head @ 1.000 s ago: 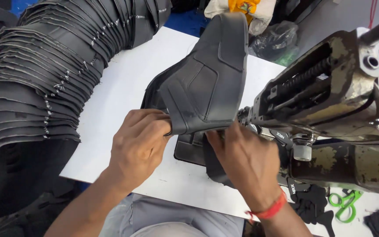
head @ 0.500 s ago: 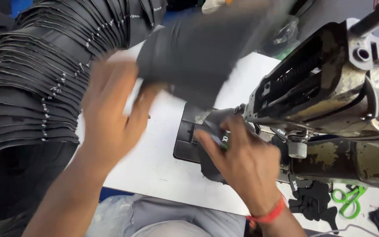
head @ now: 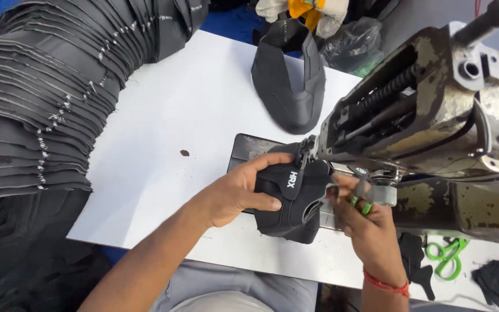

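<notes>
Shoe upper (head: 289, 202): frame centre, on white table (head: 163, 144), under sewing machine (head: 423, 127). Left hand (head: 235, 193): grip pinching its edge. Right hand (head: 365, 222): grip closed on green snips (head: 360, 202).

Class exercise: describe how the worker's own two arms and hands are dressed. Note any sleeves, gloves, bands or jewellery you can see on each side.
Both forearms are bare: no sleeves and no gloves reach into view. The left hand shows no ring, band or watch. The right hand has a thin red thread band tied around its wrist. No rings can be made out on the fingers.
</notes>
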